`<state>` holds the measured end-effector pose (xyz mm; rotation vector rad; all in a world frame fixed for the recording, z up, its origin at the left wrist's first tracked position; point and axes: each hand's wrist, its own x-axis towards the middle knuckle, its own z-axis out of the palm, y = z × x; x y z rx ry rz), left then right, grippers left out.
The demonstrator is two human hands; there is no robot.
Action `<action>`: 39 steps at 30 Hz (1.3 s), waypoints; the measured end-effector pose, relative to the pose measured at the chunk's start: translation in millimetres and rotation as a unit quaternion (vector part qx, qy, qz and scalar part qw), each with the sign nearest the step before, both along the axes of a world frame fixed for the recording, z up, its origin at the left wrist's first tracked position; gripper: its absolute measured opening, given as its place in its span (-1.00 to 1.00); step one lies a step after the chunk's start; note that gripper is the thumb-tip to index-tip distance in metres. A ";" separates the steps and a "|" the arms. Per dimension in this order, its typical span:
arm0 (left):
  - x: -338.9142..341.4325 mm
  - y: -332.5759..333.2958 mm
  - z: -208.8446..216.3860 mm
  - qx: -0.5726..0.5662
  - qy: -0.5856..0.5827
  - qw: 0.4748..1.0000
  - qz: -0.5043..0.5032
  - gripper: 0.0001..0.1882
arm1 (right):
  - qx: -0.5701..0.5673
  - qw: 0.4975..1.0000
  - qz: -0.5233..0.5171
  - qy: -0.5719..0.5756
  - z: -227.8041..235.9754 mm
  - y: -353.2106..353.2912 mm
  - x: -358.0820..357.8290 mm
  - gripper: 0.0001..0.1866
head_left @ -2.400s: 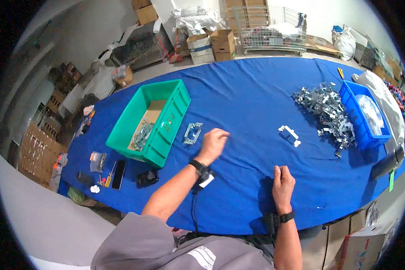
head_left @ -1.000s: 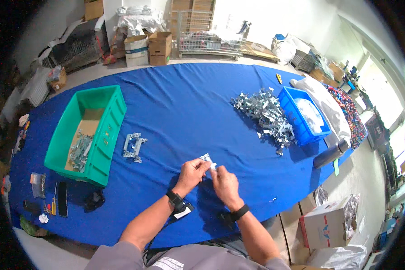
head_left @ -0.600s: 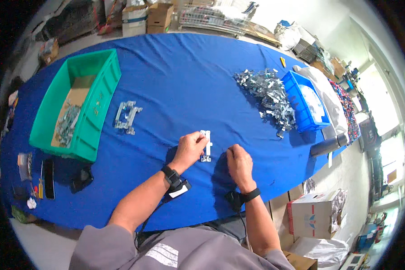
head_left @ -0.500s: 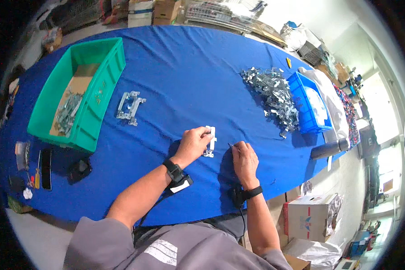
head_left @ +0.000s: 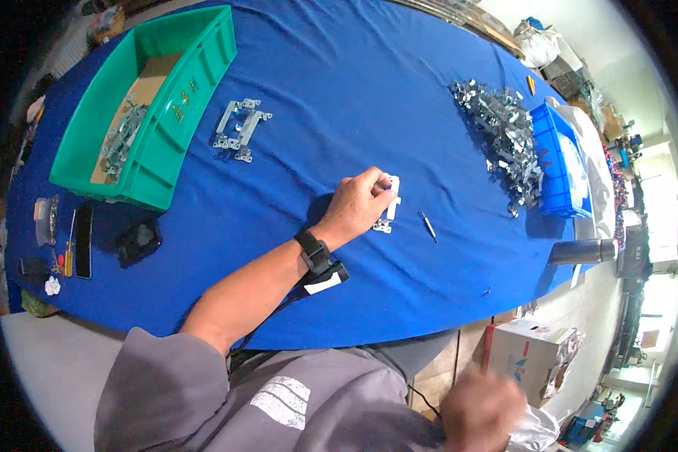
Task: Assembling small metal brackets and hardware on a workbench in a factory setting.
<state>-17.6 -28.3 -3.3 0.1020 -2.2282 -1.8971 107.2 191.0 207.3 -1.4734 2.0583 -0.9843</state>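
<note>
My left hand is closed, its thumb and fingers pinching the upper part of a small flat silver metal bracket over the blue cloth. To the right of that bracket a slim, dark pen-like tool lies on the cloth. Off the table's near edge, low in the picture, is my right hand, smeared by motion so that its fingers do not show clearly. Several similar metal brackets lie together farther left, beside the green bin.
A green bin with metal parts stands at the left; a phone and a yellow-handled screwdriver lie nearby. At the right are a heap of small metal pieces, a blue bin and a metal flask.
My right hand has let go of the pen-like tool, which now lies on the cloth, and has drawn back toward my body. The view has shifted; my left hand still grips the bracket.
</note>
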 end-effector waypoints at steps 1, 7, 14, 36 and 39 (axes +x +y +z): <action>0.0 3.2 4.3 0.007 -0.012 1.000 -0.009 -0.78 | -0.311 0.880 0.273 -0.233 1.7 3.8 -19.9 -0.79; 4.5 -2.4 -3.4 0.007 -0.002 1.000 -0.015 -0.80 | -0.305 0.871 0.324 -0.207 16.0 -0.9 -3.0 -0.83; 2.8 -2.5 -1.7 0.007 -0.020 0.999 -0.027 -0.79 | -0.324 0.855 0.326 -0.239 7.2 5.4 -6.9 -0.81; 5.9 -8.9 0.7 0.034 -0.006 0.998 -0.060 -0.84 | -0.333 0.749 0.113 -0.561 -4.3 89.6 19.8 -0.69; 6.5 -20.6 21.8 0.040 -0.033 0.998 -0.038 -0.84 | -0.396 0.831 0.060 -0.386 16.3 56.1 30.4 -0.80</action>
